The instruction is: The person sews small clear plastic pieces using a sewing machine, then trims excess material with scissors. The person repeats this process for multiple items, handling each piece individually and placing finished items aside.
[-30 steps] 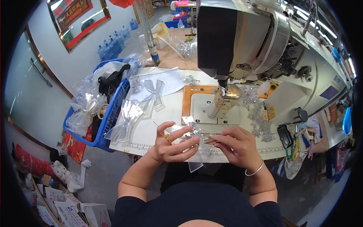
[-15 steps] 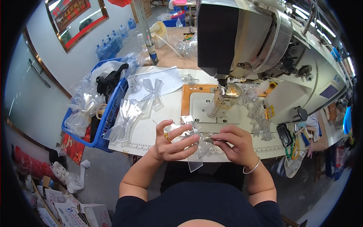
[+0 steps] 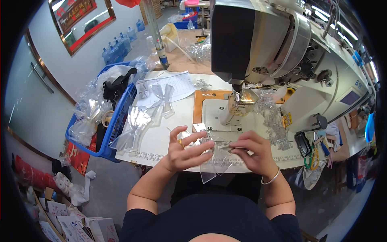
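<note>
Both hands work at the near table [image 3: 161, 141] edge, in front of the sewing machine [image 3: 274, 52]. Left hand [image 3: 183, 147], ring on one finger, has fingers curled around a clear plastic piece [image 3: 215, 161]; right hand [image 3: 252, 151], bangle on the wrist, pinches the same piece from the other side. The piece overhangs the table edge. More clear pieces [image 3: 135, 129] lie to the left, beside a blue basket [image 3: 117, 121].
</note>
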Motion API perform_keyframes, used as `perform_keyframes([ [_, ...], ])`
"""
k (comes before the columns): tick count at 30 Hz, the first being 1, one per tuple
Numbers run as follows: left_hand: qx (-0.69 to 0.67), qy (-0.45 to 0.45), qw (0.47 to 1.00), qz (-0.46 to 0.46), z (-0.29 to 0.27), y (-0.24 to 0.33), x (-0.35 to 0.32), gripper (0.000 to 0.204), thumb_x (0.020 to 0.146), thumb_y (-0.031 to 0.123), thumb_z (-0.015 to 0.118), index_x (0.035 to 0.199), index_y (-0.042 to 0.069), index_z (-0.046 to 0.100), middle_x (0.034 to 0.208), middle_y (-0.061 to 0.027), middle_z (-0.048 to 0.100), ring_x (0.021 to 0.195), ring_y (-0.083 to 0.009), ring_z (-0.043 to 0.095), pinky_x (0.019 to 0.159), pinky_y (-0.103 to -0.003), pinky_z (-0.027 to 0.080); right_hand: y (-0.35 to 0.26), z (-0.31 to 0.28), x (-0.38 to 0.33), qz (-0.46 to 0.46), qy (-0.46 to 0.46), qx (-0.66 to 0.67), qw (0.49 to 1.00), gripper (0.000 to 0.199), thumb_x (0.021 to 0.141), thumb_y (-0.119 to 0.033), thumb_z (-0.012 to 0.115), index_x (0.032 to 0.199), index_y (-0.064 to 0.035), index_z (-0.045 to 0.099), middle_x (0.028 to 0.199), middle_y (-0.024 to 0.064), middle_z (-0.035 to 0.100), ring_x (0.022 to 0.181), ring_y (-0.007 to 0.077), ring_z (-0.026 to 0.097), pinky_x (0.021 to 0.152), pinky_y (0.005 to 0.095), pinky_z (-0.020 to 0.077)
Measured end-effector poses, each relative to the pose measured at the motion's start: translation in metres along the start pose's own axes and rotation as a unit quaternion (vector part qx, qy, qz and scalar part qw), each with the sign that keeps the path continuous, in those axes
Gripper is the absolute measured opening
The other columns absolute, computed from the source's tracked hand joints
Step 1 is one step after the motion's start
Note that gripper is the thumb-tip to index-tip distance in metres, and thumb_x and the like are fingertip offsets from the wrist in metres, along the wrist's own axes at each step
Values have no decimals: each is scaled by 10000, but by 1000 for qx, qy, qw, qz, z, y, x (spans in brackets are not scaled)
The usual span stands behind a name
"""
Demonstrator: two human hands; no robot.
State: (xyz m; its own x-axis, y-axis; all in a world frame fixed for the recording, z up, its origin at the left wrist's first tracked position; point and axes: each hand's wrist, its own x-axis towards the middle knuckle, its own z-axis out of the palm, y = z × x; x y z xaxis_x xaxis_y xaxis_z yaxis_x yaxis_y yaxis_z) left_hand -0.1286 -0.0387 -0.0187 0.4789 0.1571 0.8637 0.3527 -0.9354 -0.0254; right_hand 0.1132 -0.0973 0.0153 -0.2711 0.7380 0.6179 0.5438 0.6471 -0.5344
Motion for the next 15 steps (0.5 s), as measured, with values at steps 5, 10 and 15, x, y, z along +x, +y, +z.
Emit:
perform_keyframes([
  [5, -470, 113, 723, -493, 7, 14, 3, 583, 833, 12, 628, 1353, -8, 365, 1373, -188, 443, 1109, -234, 580, 934, -319, 463, 46, 8, -29, 257, 105, 102, 955, 140, 811, -57, 645, 950, -44, 639, 879, 82, 577, 719, 192, 564, 647, 258, 442],
  [10, -663, 150, 387, -622, 22, 10, -19, 409, 855, 30, 613, 1230, 5, 452, 1220, -142, 556, 1052, -205, 577, 962, -351, 444, 80, 28, -67, 244, 30, -219, 944, 176, 817, -125, 663, 971, -41, 647, 905, 100, 589, 809, 283, 587, 714, 357, 477],
  [15, -560, 199, 480, -645, 42, 27, -21, 360, 852, 47, 634, 1180, 56, 487, 1090, -84, 592, 1003, -162, 580, 933, -349, 441, 42, 51, -42, 232, 78, 142, 959, 250, 836, -94, 655, 1071, -17, 621, 1007, 100, 624, 918, 207, 617, 790, 324, 495],
])
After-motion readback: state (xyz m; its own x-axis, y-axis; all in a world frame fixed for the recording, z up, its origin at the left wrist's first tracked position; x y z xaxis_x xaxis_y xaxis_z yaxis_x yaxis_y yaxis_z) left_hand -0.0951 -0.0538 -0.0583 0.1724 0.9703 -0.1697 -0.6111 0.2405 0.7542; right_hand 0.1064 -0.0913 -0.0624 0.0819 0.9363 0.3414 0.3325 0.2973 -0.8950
